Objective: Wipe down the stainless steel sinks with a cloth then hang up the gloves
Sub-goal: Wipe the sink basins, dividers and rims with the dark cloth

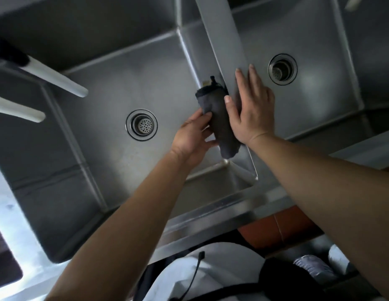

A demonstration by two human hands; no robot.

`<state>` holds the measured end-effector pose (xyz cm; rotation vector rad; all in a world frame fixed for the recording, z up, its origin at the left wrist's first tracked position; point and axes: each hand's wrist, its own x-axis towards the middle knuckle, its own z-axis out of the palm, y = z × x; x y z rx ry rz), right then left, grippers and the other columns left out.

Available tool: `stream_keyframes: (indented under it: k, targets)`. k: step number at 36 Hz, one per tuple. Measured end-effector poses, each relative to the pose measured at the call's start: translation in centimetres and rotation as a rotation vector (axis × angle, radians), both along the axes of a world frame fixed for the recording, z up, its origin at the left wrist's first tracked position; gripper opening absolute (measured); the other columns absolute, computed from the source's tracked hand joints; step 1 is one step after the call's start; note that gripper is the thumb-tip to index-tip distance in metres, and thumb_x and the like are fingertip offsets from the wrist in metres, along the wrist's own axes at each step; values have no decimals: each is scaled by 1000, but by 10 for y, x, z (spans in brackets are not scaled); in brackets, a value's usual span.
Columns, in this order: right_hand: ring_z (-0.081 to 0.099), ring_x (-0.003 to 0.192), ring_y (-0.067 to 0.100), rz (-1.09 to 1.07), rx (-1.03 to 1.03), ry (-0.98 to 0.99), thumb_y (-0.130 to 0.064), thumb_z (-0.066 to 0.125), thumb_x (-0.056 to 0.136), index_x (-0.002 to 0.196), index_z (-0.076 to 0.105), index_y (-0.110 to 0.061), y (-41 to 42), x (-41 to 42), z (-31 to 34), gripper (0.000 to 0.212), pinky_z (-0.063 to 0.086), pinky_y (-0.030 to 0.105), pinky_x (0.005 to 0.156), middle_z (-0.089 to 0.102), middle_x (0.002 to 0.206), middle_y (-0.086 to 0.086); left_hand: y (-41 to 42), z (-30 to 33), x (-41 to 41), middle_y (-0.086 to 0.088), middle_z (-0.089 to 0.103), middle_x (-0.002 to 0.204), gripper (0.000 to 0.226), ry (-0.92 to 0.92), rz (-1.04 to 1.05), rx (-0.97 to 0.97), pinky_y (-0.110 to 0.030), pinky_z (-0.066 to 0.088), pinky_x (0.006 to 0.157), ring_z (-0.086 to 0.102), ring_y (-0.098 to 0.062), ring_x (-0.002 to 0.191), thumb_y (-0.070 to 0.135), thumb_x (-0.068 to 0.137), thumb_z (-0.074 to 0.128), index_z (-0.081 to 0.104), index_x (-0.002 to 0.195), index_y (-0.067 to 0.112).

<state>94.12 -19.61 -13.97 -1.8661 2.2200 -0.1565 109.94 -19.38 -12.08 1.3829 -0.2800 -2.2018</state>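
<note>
Currently the left basin holds nothing loose; its strainer drain is clear, and two white faucet spouts overhang its left wall. The left hand pinches the lower edge of the dark cloth, which drapes over the divider between the basins. The cloth looks soft, light and limp, probably damp; it should bunch readily, so take it by a gathered fold rather than a single corner. The right hand lies flat, fingers extended, pressing the cloth against the divider's top, thumb on the fabric. The right basin likewise appears empty around its drain. No gloves are visible.
</note>
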Motion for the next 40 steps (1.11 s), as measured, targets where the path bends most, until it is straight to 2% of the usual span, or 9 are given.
stream_keyframes:
  k: [3,11,14,17,20,23,25,30,40]
  targets:
    - [29,145,29,16,-7,-19,-55,32,98,153,29,-20,1,-1,-1,65,31,53,110,23,161,14,5,9,16,5,72,89,25,-136,76,62,-31,57,62,64,-17,83,13,102,44,66,109,24]
    - [15,149,34,43,59,-19,-58,42,92,151,30,-20,8,6,14,71,13,62,116,14,163,16,42,62,90,-6,66,118,32,-421,310,64,-37,54,72,64,-25,104,7,101,46,62,123,25]
    - [10,151,36,147,47,-178,-51,49,88,150,37,-17,22,42,39,72,9,59,118,14,163,18,64,84,125,-10,69,120,27,-449,422,54,-39,58,68,67,-27,104,8,100,49,68,110,25]
    - [15,151,20,349,253,-538,-42,67,88,155,26,-23,60,104,69,80,14,43,121,18,164,5,89,105,150,-12,70,116,26,-487,509,56,-38,58,65,68,-27,99,8,100,51,68,114,21]
    - [22,143,3,245,738,-1110,-27,73,87,155,16,-36,94,165,102,90,20,29,115,24,157,-14,114,118,168,-12,73,111,28,-584,488,15,-44,61,74,70,-29,100,8,99,52,69,118,20]
    - [59,119,14,70,888,-1482,-7,65,90,139,47,-29,113,208,113,56,49,35,99,62,130,0,139,131,178,-8,74,110,26,-625,331,-77,-49,60,84,71,-24,103,15,99,54,70,117,23]
    - [65,106,15,-32,902,-1584,-11,62,91,122,60,-21,119,225,116,32,53,33,87,70,109,1,156,141,187,-2,72,116,26,-570,236,-123,-44,60,86,66,-15,112,25,101,53,70,121,26]
    - [73,88,19,-251,970,-1567,-16,59,94,116,65,-14,136,258,107,22,59,31,65,75,103,7,193,156,239,-4,74,114,38,-591,210,-188,-37,55,90,69,-18,107,38,105,40,71,116,19]
    - [67,105,33,-223,617,-1406,-7,59,95,114,65,-7,203,376,129,20,52,45,95,71,113,18,337,128,420,1,76,104,19,-769,447,-224,-36,55,91,70,-23,105,16,98,58,70,106,29]
